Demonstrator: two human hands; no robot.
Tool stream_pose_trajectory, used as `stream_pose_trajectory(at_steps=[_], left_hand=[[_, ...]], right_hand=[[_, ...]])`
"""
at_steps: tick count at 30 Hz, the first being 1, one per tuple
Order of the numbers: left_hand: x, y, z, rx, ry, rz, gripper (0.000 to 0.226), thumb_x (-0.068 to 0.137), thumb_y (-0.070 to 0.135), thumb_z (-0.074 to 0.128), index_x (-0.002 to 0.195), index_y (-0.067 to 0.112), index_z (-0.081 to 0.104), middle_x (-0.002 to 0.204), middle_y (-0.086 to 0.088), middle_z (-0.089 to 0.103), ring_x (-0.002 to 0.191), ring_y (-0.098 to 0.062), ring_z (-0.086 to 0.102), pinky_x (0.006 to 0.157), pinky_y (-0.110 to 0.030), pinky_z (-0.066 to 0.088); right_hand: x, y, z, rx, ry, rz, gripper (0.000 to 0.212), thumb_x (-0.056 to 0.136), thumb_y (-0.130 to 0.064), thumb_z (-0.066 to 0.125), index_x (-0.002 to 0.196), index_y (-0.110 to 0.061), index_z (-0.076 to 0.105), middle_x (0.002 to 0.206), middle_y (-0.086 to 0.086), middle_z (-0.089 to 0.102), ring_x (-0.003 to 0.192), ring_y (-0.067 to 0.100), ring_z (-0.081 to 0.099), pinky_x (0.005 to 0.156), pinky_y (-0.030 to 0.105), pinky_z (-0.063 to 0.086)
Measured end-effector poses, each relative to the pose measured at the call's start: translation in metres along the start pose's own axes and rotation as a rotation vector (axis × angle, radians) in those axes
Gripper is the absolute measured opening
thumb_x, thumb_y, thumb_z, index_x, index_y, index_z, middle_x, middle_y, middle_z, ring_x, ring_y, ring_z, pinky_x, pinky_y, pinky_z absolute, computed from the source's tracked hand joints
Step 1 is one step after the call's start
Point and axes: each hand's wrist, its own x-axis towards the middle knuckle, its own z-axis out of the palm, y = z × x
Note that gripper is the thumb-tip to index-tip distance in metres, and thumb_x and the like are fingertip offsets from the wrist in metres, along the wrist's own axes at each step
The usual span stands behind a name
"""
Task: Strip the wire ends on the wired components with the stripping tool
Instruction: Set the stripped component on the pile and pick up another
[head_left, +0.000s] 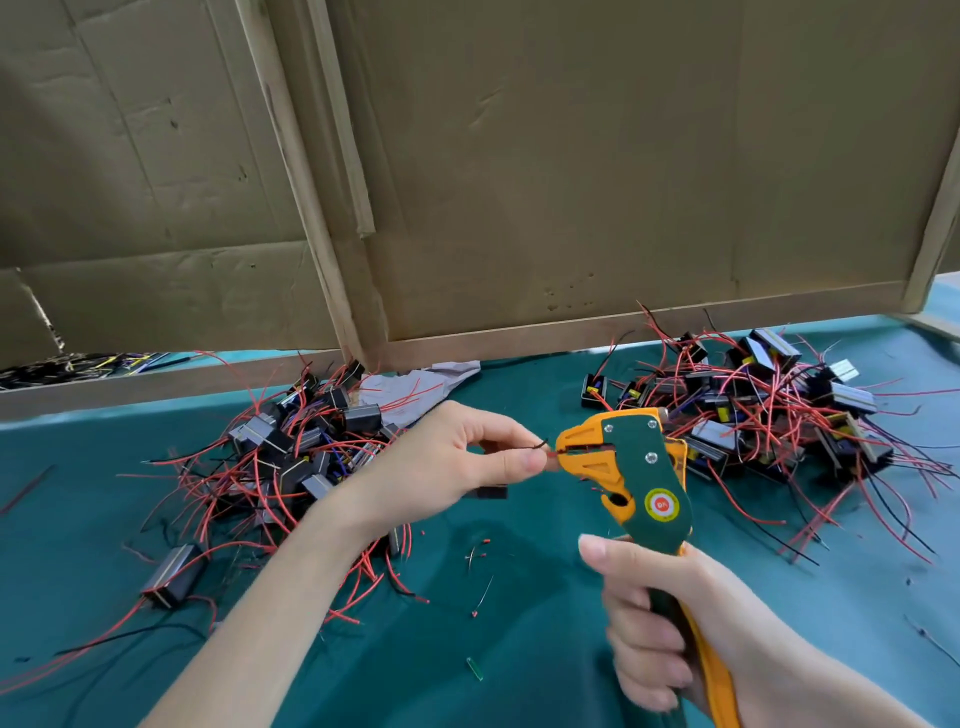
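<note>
Green cloth (519, 649); left grip (447, 462) pinches red wire (549, 453) at stripping tool (639, 467); right grip (670, 623) clasps it.

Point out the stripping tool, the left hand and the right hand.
stripping tool (631, 453): head view, green head plate.
left hand (434, 462): head view, back of the hand.
right hand (724, 605): head view, back of the hand.

Bench (545, 649): open strip down the middle to the near edge, strewn only with small wire scraps (475, 553); tangled pile of wired components (291, 452) fills the left side, second pile (769, 421) the right toward the far edge; cardboard wall (571, 182) closes the far edge.
</note>
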Motion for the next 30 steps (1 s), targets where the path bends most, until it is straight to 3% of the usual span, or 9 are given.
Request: stream_pose_trajectory(at_steps=[2, 4, 7, 10, 14, 20, 25, 30], left_hand=[[0.004, -0.008, 0.008, -0.050, 0.065, -0.030, 0.011, 0.079, 0.032, 0.065, 0.082, 0.027, 0.075, 0.066, 0.010, 0.066, 0.062, 0.001, 0.056, 0.059, -0.009, 0.043], [0.007, -0.015, 0.012, -0.078, 0.152, -0.039, 0.007, 0.085, 0.023, 0.065, 0.086, 0.023, 0.072, 0.069, 0.007, 0.071, 0.068, -0.001, 0.063, 0.063, -0.011, 0.046], [0.009, -0.019, 0.011, -0.171, 0.298, -0.030, 0.015, 0.075, 0.025, 0.070, 0.082, 0.017, 0.059, 0.070, -0.001, 0.073, 0.071, -0.010, 0.068, 0.077, -0.021, 0.049], [0.009, -0.018, 0.010, -0.203, 0.372, 0.013, 0.021, 0.067, 0.029, 0.072, 0.077, 0.017, 0.058, 0.070, -0.002, 0.073, 0.071, -0.010, 0.069, 0.073, -0.016, 0.050], [0.010, -0.017, 0.011, -0.176, 0.383, 0.065, 0.009, 0.072, 0.018, 0.073, 0.074, 0.018, 0.065, 0.068, 0.009, 0.070, 0.066, -0.001, 0.063, 0.068, -0.011, 0.048], [0.005, -0.005, 0.011, 0.002, 0.390, 0.196, 0.006, 0.063, 0.029, 0.078, 0.066, 0.034, 0.075, 0.073, 0.010, 0.073, 0.070, -0.001, 0.066, 0.071, -0.013, 0.049], [0.001, 0.003, 0.011, 0.138, 0.387, 0.240, 0.015, 0.071, 0.013, 0.082, 0.073, 0.027, 0.076, 0.074, 0.006, 0.072, 0.071, -0.004, 0.065, 0.072, -0.015, 0.047], [-0.003, 0.009, 0.013, 0.177, 0.370, 0.212, 0.013, 0.071, 0.013, 0.082, 0.074, 0.025, 0.076, 0.074, 0.004, 0.071, 0.071, -0.010, 0.065, 0.073, -0.024, 0.051]], right_hand=[[0.004, 0.003, 0.001, 0.090, -0.050, -0.042, 0.046, 0.057, -0.030, 0.088, 0.054, -0.010, 0.047, 0.045, 0.010, 0.036, 0.035, 0.022, 0.040, 0.043, 0.030, 0.042], [0.008, 0.001, -0.001, 0.220, -0.154, -0.114, 0.038, 0.058, -0.021, 0.090, 0.065, -0.007, 0.057, 0.058, 0.016, 0.048, 0.051, 0.030, 0.054, 0.055, 0.041, 0.051], [0.012, -0.006, -0.009, 0.226, -0.154, -0.211, 0.037, 0.057, -0.018, 0.091, 0.074, -0.007, 0.060, 0.067, 0.019, 0.052, 0.064, 0.034, 0.057, 0.066, 0.044, 0.053], [0.010, -0.010, -0.016, 0.193, -0.170, -0.241, 0.033, 0.062, -0.019, 0.088, 0.075, -0.009, 0.060, 0.069, 0.018, 0.053, 0.067, 0.034, 0.058, 0.069, 0.044, 0.054], [0.009, -0.011, -0.015, 0.164, -0.196, -0.224, 0.032, 0.064, -0.018, 0.087, 0.076, -0.008, 0.059, 0.070, 0.019, 0.053, 0.068, 0.035, 0.057, 0.071, 0.045, 0.053], [0.004, -0.014, -0.010, 0.089, -0.227, -0.195, 0.040, 0.061, -0.016, 0.088, 0.078, -0.003, 0.054, 0.069, 0.023, 0.054, 0.066, 0.036, 0.058, 0.071, 0.045, 0.053], [0.003, -0.015, -0.010, 0.013, -0.255, -0.160, 0.029, 0.067, -0.013, 0.080, 0.079, -0.003, 0.055, 0.069, 0.022, 0.057, 0.067, 0.036, 0.059, 0.071, 0.048, 0.052], [0.003, -0.011, -0.012, -0.044, -0.309, -0.161, 0.026, 0.070, -0.018, 0.081, 0.080, -0.007, 0.060, 0.071, 0.020, 0.059, 0.069, 0.035, 0.059, 0.074, 0.048, 0.051]])
